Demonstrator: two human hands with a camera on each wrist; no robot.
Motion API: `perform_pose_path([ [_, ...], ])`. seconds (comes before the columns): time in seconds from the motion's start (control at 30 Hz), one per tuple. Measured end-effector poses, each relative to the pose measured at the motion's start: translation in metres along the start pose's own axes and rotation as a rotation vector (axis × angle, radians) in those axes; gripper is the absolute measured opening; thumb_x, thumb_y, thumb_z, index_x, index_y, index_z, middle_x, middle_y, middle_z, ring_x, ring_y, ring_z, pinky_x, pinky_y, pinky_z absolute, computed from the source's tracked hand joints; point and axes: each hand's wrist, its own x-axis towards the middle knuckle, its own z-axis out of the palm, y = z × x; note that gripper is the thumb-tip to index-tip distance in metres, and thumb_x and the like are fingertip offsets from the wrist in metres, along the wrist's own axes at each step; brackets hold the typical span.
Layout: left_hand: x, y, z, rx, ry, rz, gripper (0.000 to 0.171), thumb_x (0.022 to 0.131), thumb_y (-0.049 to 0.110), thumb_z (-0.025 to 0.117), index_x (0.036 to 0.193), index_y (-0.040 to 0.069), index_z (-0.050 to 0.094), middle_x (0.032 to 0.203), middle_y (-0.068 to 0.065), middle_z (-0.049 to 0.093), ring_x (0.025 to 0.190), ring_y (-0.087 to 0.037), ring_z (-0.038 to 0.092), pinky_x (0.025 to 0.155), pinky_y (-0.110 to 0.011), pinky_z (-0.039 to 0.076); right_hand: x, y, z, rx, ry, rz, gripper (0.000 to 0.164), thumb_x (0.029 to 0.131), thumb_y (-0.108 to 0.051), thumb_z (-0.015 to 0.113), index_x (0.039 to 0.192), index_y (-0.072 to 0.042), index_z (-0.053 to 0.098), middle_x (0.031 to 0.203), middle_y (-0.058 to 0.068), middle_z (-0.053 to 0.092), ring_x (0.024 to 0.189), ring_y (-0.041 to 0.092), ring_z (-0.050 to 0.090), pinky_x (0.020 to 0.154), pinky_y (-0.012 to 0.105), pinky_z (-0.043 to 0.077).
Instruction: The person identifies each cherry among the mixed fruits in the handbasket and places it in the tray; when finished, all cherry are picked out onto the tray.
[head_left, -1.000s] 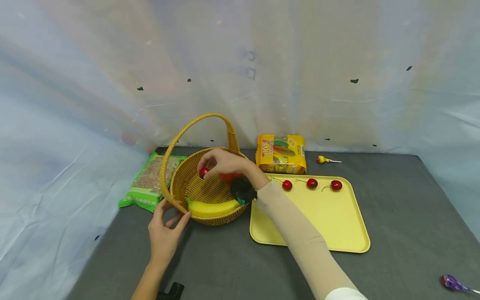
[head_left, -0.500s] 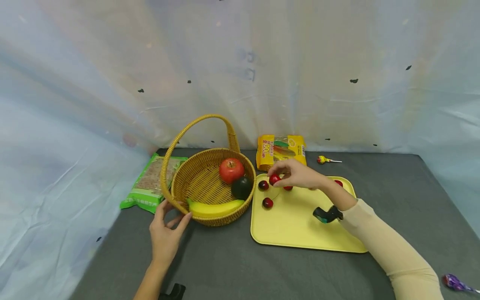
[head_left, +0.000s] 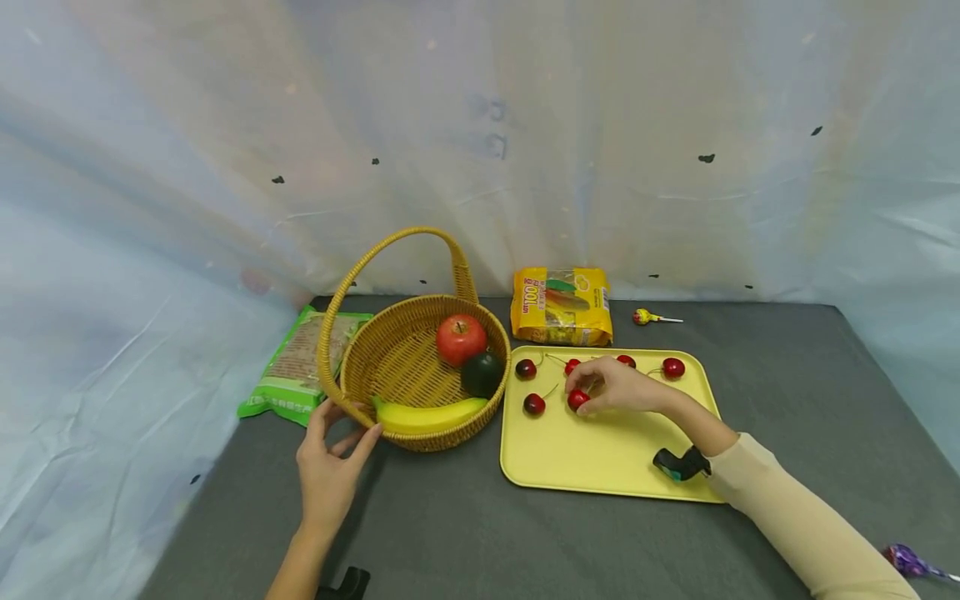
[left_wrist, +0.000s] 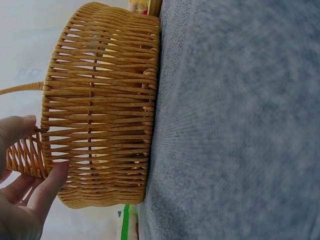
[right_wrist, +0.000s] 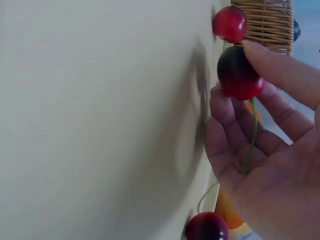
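My left hand [head_left: 327, 475] grips the wicker basket [head_left: 352, 367] where the handle meets the rim; in the left wrist view, the thumb and fingers [left_wrist: 47, 190] lie about that joint. Inside the basket are a red apple [head_left: 461, 340], a dark round fruit [head_left: 482, 374] and a banana [head_left: 430, 417]. My right hand [head_left: 617, 387] pinches a cherry [head_left: 578, 401] over the yellow tray [head_left: 570, 467]. In the right wrist view this cherry [right_wrist: 241, 75] sits at the thumb and fingertips, its green stem hanging toward the palm. Several other cherries [head_left: 535, 405] lie on the tray's back and left part.
A green-edged packet [head_left: 288, 367] lies left of the basket, partly behind it. Behind the tray stands a yellow food packet [head_left: 562, 307], with a yellow lollipop [head_left: 654, 317] to its right. A purple-wrapped lollipop [head_left: 911, 562] lies at the front right.
My right hand has moved right with a cherry, from over the basket to the tray, then lower toward its middle. The left hand stays on the basket.
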Motion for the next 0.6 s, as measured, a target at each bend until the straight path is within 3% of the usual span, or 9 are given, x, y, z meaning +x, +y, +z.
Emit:
perform_pose_path([
  [0.2, 0.001, 0.007, 0.000, -0.003, -0.003, -0.001, 0.067, 0.077, -0.018, 0.077, 0.137, -0.001, 0.052, 0.114, -0.020, 0.061, 0.112, -0.022, 0.059, 0.078, -0.026, 0.062, -0.001, 0.006, 0.003, -0.024, 0.000, 0.021, 0.026, 0.084, -0.004, 0.079, 0.108, 0.001, 0.068, 0.101, 0.008, 0.068, 0.091, 0.026, 0.064, 0.081, 0.029, 0.057],
  [0.43, 0.004, 0.031, 0.001, 0.020, -0.005, 0.009, 0.061, 0.078, -0.020, 0.074, 0.134, -0.010, 0.051, 0.111, -0.018, 0.061, 0.109, -0.026, 0.060, 0.079, -0.026, 0.062, -0.004, 0.006, 0.007, -0.024, 0.004, 0.014, 0.027, 0.084, -0.003, 0.080, 0.109, 0.000, 0.069, 0.101, 0.008, 0.068, 0.089, 0.024, 0.064, 0.080, 0.029, 0.058],
  [0.6, 0.004, 0.036, 0.002, 0.002, -0.002, 0.028, 0.062, 0.078, -0.021, 0.074, 0.134, -0.008, 0.052, 0.111, -0.021, 0.061, 0.110, -0.021, 0.060, 0.079, -0.023, 0.061, -0.006, 0.006, 0.008, -0.035, -0.001, -0.004, 0.028, 0.083, -0.004, 0.081, 0.108, 0.000, 0.069, 0.101, 0.009, 0.067, 0.087, 0.024, 0.062, 0.077, 0.029, 0.057],
])
